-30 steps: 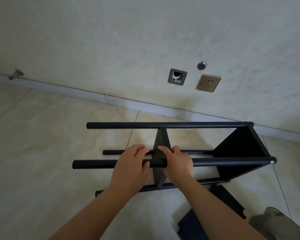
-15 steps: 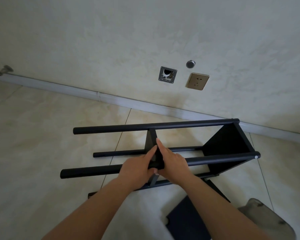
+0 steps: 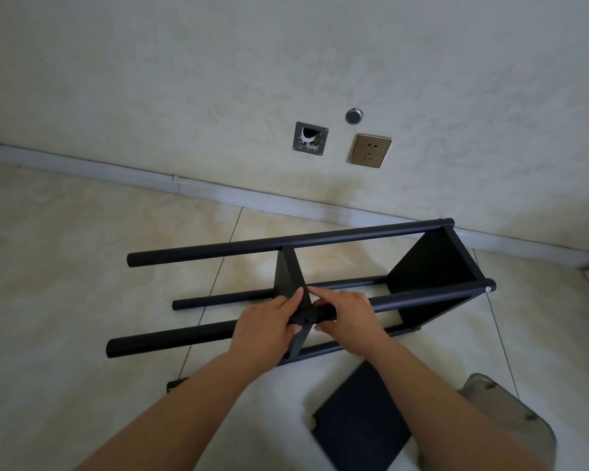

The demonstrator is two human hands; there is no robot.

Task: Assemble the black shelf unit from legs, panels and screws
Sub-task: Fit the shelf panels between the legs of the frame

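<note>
1. Loose panel at 5 o'clock, flat on floor, nearest item, partly under right forearm.
2. Grey object at 4 o'clock, just beside panel; identity unclear.
3. Left hand at centre, thumb and fingers curled round near leg, index finger extended up along middle panel.
4. Right hand just right of left hand, fingers hooked over same leg, thumb beneath. Hands close together, either side of middle panel joint.
5. Shelf unit lying on its side, legs running from 9 to 3 o'clock, open leg ends at 9 o'clock.
6. End panel fitted at 3 o'clock end; screw visible in near leg tip.
7. Far leg towards 12 o'clock, parallel with near leg.
8. Skirting beyond unit.
9. Socket on wall at 12 o'clock, open wall box just left of it, round cap above.
</note>
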